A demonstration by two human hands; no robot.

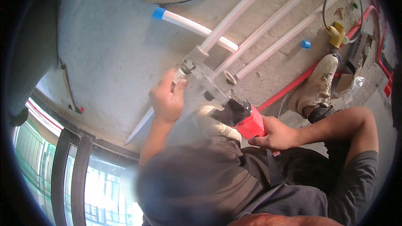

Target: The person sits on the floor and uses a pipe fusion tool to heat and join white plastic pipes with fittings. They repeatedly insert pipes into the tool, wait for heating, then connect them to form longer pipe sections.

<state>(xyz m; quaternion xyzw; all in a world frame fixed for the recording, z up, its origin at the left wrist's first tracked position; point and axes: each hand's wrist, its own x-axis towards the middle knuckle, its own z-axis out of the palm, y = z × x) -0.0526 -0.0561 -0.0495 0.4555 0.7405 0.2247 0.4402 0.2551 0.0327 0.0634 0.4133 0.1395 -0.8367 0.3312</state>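
My right hand (278, 134) is wrapped round the red handle of a pipe fusion welder (252, 124). Its flat metal heating plate (212, 84) reaches up and to the left, bearing a round socket (226, 78) on its side. At the plate's far end, a long white pipe with a red stripe (240, 14) runs into a pale collar (196, 56). Closed fingers of my left hand (167, 96) grip a short metallic-looking fitting (180, 75) against the opposite side of that end. How deep the fitting sits cannot be made out.
A short white pipe with a blue cap (184, 21) lies beyond the plate. Two more white pipes (276, 23) slant away at the upper right. A blue cap (306, 44), a red conduit (289, 86) and a yellow plug (336, 34) lie near my shoe (318, 81). Windows stand at lower left.
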